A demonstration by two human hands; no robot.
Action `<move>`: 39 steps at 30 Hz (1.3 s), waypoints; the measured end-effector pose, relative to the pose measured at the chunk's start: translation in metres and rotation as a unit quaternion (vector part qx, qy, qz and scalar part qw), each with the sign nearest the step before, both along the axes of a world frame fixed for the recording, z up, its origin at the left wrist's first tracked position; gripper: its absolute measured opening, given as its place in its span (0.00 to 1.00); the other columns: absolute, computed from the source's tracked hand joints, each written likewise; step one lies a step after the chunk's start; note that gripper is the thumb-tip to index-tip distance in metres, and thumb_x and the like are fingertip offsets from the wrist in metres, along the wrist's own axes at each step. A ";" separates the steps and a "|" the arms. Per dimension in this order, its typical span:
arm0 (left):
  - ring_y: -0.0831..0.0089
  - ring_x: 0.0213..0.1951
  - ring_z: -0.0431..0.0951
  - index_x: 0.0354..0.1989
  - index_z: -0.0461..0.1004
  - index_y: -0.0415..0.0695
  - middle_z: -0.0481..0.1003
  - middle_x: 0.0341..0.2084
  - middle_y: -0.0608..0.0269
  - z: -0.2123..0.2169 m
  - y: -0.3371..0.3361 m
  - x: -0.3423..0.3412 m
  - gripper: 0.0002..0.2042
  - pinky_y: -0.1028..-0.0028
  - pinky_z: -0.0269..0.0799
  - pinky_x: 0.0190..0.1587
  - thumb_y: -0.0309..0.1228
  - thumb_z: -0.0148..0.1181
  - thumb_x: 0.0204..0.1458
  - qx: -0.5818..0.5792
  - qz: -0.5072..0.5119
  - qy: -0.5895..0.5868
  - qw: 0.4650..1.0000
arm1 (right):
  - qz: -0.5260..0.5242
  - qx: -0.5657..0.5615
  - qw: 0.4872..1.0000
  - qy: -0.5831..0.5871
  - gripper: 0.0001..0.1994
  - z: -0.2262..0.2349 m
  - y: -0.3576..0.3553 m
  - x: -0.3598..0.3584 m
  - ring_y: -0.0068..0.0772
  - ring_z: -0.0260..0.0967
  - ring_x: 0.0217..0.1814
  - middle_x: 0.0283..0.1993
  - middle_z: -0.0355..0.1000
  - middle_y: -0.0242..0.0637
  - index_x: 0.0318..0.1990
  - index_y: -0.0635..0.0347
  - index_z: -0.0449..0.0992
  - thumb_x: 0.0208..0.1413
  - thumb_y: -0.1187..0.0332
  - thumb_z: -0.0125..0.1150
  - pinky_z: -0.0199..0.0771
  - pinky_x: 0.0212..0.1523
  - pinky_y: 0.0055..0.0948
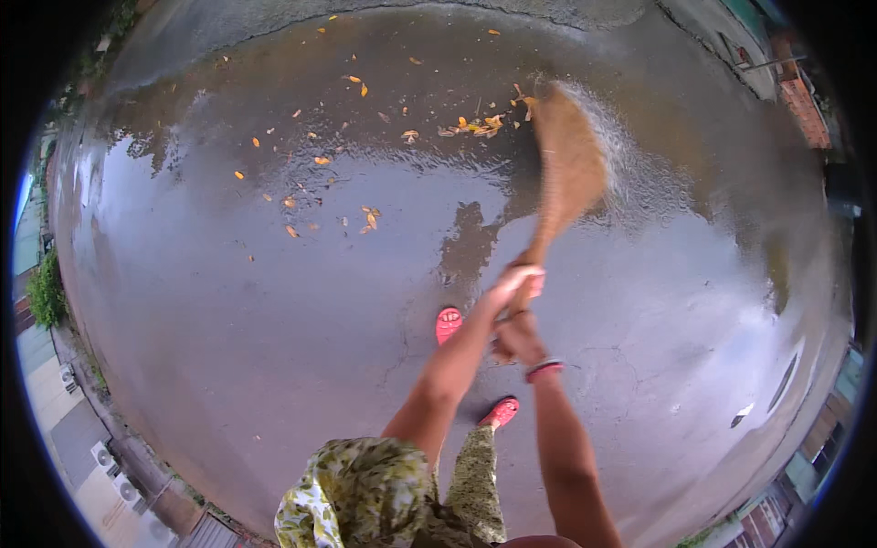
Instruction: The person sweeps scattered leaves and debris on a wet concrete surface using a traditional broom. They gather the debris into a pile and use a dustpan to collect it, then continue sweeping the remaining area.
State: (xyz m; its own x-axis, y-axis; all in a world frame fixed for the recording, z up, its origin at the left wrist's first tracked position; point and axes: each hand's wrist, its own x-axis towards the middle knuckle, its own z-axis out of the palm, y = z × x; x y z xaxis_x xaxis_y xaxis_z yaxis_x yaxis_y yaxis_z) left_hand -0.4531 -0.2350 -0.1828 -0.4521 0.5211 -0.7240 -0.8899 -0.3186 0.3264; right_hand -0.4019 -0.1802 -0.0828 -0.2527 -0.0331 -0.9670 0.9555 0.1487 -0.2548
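Tan-brown broom — fanned, curving, motion-blurred | hands — both clenched around its narrow end

Motion blurs the bristles of the broom into one brown sweep, with no single strand readable, and smears the water spray beside them. The left hand and right hand hide much of the handle; their finger outlines are smeared. The left forearm covers the left sandal's heel. The lower edge cuts off the right forearm.
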 end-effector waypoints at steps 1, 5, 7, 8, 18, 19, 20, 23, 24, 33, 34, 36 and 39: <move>0.80 0.21 0.68 0.24 0.69 0.45 0.68 0.18 0.70 0.009 -0.025 0.007 0.08 0.81 0.68 0.29 0.35 0.55 0.45 -0.007 0.003 -0.057 0.998 | 0.063 0.080 0.992 0.070 0.13 -0.027 -0.023 0.022 0.44 0.71 0.24 0.24 0.70 0.47 0.28 0.72 0.66 0.36 0.72 0.60 0.72 0.22 0.37; 0.80 0.18 0.64 0.20 0.63 0.44 0.64 0.16 0.67 0.019 -0.152 0.077 0.07 0.81 0.63 0.21 0.31 0.52 0.45 -0.063 0.188 -0.165 0.966 | 0.223 0.079 0.936 0.259 0.29 -0.039 -0.122 0.112 0.52 0.68 0.37 0.32 0.68 0.53 0.43 0.79 0.51 0.36 0.70 0.59 0.70 0.39 0.40; 0.79 0.17 0.64 0.20 0.62 0.44 0.64 0.15 0.66 0.036 -0.171 0.095 0.05 0.80 0.62 0.19 0.28 0.51 0.43 -0.093 0.284 -0.181 0.937 | 0.263 -0.069 0.947 0.173 0.28 -0.017 -0.118 0.100 0.47 0.69 0.31 0.30 0.67 0.50 0.44 0.78 0.52 0.37 0.71 0.58 0.71 0.31 0.39; 0.79 0.17 0.63 0.21 0.62 0.43 0.64 0.15 0.65 0.045 -0.177 0.098 0.04 0.80 0.62 0.18 0.27 0.50 0.42 -0.096 0.329 -0.181 0.922 | 0.270 -0.125 0.944 0.142 0.28 0.004 -0.107 0.087 0.44 0.69 0.28 0.28 0.66 0.49 0.45 0.77 0.53 0.37 0.71 0.58 0.70 0.28 0.37; 0.78 0.11 0.64 0.24 0.64 0.44 0.64 0.13 0.68 0.165 -0.007 0.158 0.05 0.75 0.61 0.11 0.22 0.53 0.39 -0.072 0.064 -0.128 0.987 | -0.149 -0.107 0.978 0.100 0.18 0.173 -0.004 0.180 0.29 0.65 0.14 0.21 0.63 0.34 0.41 0.68 0.59 0.41 0.75 0.56 0.68 0.12 0.28; 0.77 0.10 0.64 0.22 0.63 0.43 0.64 0.12 0.68 0.162 0.015 0.152 0.05 0.75 0.60 0.11 0.24 0.54 0.39 -0.052 0.024 -0.083 0.995 | -0.145 -0.075 0.985 0.064 0.16 0.185 0.009 0.165 0.29 0.66 0.14 0.21 0.63 0.35 0.39 0.68 0.61 0.41 0.75 0.56 0.69 0.13 0.29; 0.77 0.10 0.64 0.20 0.63 0.42 0.64 0.10 0.68 0.157 0.036 0.145 0.06 0.74 0.60 0.10 0.25 0.55 0.39 -0.034 -0.013 -0.035 0.999 | -0.144 -0.040 0.988 0.026 0.13 0.189 0.017 0.154 0.30 0.66 0.15 0.22 0.64 0.36 0.36 0.69 0.62 0.42 0.76 0.56 0.69 0.13 0.29; 0.74 0.11 0.67 0.21 0.66 0.40 0.68 0.12 0.64 0.141 0.063 0.108 0.07 0.74 0.62 0.12 0.28 0.58 0.38 -0.073 -0.066 -0.043 0.994 | -0.257 -0.074 0.963 -0.030 0.05 0.171 0.041 0.108 0.32 0.67 0.15 0.18 0.65 0.38 0.25 0.67 0.65 0.42 0.76 0.55 0.70 0.14 0.31; 0.75 0.11 0.67 0.22 0.67 0.41 0.68 0.12 0.65 0.133 0.056 0.104 0.07 0.76 0.63 0.13 0.29 0.58 0.38 -0.092 -0.066 -0.058 0.992 | -0.286 -0.075 0.955 -0.040 0.05 0.175 0.035 0.092 0.32 0.67 0.15 0.16 0.65 0.38 0.23 0.65 0.66 0.41 0.76 0.55 0.70 0.14 0.31; 0.72 0.14 0.67 0.21 0.62 0.42 0.65 0.12 0.63 0.190 -0.040 0.044 0.05 0.72 0.67 0.15 0.24 0.53 0.40 -0.210 0.240 -0.121 0.940 | 0.054 -0.320 0.944 -0.065 0.10 0.115 0.027 0.039 0.27 0.61 0.11 0.15 0.64 0.35 0.25 0.68 0.66 0.35 0.73 0.58 0.60 0.10 0.27; 0.72 0.14 0.67 0.20 0.62 0.41 0.64 0.12 0.62 0.210 -0.019 0.013 0.05 0.72 0.67 0.15 0.23 0.53 0.39 -0.222 0.270 -0.103 0.931 | 0.057 -0.320 0.945 -0.024 0.11 0.129 0.060 0.011 0.27 0.61 0.11 0.15 0.63 0.35 0.28 0.69 0.65 0.35 0.73 0.57 0.60 0.09 0.27; 0.72 0.14 0.66 0.23 0.61 0.41 0.63 0.13 0.62 0.183 0.025 0.013 0.05 0.72 0.67 0.14 0.20 0.51 0.39 -0.285 0.293 -0.058 0.911 | 0.057 -0.321 0.945 0.034 0.15 0.167 0.115 -0.018 0.28 0.61 0.10 0.16 0.63 0.36 0.34 0.70 0.63 0.36 0.74 0.57 0.60 0.08 0.26; 0.75 0.14 0.66 0.34 0.57 0.43 0.63 0.16 0.64 0.215 0.129 -0.006 0.13 0.74 0.67 0.15 0.20 0.52 0.40 -0.251 0.207 -0.030 0.945 | -0.043 -0.204 0.971 0.113 0.21 0.193 0.184 0.007 0.28 0.63 0.11 0.17 0.63 0.36 0.43 0.71 0.57 0.39 0.76 0.55 0.63 0.09 0.27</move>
